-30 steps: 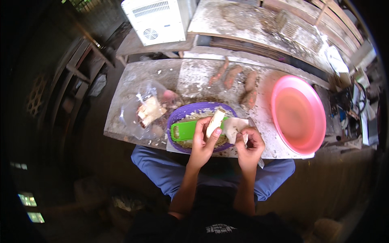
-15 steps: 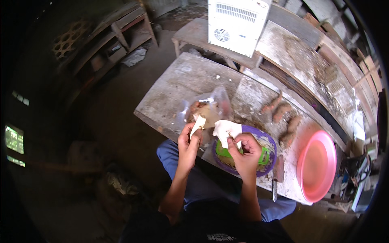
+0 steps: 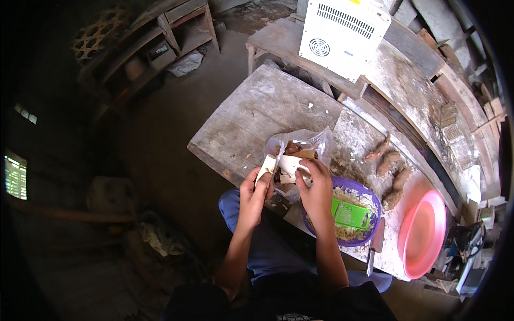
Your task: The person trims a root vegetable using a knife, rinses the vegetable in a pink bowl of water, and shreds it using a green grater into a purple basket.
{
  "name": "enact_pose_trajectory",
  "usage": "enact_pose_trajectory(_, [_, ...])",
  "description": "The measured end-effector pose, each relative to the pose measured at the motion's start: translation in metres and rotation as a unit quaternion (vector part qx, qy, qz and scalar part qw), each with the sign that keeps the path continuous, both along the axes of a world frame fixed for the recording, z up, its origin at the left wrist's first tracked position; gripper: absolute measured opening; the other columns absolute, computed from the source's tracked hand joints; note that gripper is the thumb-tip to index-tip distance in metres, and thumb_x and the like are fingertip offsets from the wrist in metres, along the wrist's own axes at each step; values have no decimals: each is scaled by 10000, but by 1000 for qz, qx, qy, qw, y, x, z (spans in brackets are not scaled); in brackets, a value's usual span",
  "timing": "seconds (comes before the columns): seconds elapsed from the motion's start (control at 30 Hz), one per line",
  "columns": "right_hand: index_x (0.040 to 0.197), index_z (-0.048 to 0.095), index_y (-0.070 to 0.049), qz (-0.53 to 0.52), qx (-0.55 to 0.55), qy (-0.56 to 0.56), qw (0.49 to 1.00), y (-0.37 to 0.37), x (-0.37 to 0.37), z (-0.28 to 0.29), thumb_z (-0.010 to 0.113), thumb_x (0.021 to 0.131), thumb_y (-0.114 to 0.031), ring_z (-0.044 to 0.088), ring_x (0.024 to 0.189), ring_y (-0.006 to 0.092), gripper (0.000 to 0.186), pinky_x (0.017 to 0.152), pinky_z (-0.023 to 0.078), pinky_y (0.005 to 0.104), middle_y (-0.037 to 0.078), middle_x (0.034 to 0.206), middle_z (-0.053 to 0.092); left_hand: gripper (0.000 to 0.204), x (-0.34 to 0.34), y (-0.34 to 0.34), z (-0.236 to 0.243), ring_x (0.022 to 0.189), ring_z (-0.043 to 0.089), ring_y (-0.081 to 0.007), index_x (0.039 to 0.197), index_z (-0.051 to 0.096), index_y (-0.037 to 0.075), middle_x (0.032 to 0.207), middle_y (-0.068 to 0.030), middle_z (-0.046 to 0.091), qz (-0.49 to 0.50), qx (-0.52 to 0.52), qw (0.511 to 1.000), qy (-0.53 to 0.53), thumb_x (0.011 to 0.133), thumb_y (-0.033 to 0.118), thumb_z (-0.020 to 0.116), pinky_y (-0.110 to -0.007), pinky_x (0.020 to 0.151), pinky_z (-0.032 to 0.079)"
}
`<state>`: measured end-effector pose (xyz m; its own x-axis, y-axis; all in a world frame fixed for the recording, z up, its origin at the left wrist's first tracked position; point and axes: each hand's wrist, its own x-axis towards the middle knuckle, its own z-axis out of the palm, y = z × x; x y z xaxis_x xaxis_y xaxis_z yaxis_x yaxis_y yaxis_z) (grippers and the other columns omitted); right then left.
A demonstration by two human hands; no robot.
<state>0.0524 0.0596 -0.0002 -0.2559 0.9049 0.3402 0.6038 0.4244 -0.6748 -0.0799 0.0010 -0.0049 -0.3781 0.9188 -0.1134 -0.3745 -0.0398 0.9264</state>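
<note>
"Two hands, head view. Grips?"
"Left hand (image 3: pixel 254 195): fingers clamped on a pale, peeled root piece (image 3: pixel 266 166). Right hand (image 3: pixel 317 184): fingertips at a white, curled peel (image 3: pixel 290 165); can't tell if pinching."
"Change?"
"Peel's moved off the purple oval basket (image 3: pixel 378 206) to the clear plastic scrap bag (image 3: pixel 324 142); seemingly sorting waste."

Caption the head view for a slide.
Left hand holding a pale piece, right hand touching white peel at a plastic bag; green grater nearby.

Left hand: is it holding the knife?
No, the left hand grips a pale piece, while the knife lies beside the purple basin.
</note>
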Motion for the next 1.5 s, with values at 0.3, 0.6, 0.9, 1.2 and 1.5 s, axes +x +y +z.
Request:
enact_pose_trajectory(0.3, [951, 583, 12, -32, 26, 85, 996, -14, 2, 4, 589, 765, -31, 566, 903, 326, 191, 764, 454, 365, 170, 1026, 574, 241, 3, -5, 8, 551, 423, -95, 976, 476, -28, 732, -49, 471, -26, -8, 995, -94, 827, 150, 413, -236, 514, 348])
enact_pose_trajectory(0.6, [918, 602, -6, -90, -25, 138, 986, -38, 17, 12, 627, 739, -13, 592, 773, 267, 181, 679, 466, 312, 136, 893, 603, 193, 17, -14, 4, 561, 426, -55, 1026, 506, -10, 745, -7, 490, -134, 5, 990, -44, 882, 119, 508, -205, 498, 329])
enact_pose_trajectory(0.9, [1085, 537, -29, -256, -24, -44, 965, -82, 96, -17, 618, 738, -73, 496, 984, 360, 359, 843, 406, 409, 191, 1044, 537, 341, 59, -21, -26, 852, 515, -99, 1097, 364, 15, 958, -109, 557, -272, 36, 960, 57, 814, -9, 552, -216, 707, 422])
enact_pose_trajectory(1.2, [1338, 258, -76, -322, -367, -218, 845, -134, 108, -71, 686, 667, -157, 516, 988, 343, 800, 789, 445, 464, 197, 1066, 498, 276, 76, -1, -47, 805, 546, -124, 991, 517, -22, 924, -82, 588, -390, -56, 904, 165, 741, 29, 620, -237, 723, 442])
enact_pose_trajectory(1.5, [1269, 325, -59, -329, -226, 19, 917, -128, 83, -78, 628, 684, -103, 575, 774, 399, 660, 694, 490, 430, 230, 990, 539, 290, 63, 25, -45, 662, 553, -117, 994, 537, -33, 808, -73, 594, -413, -54, 886, 204, 743, 61, 647, -223, 572, 452])
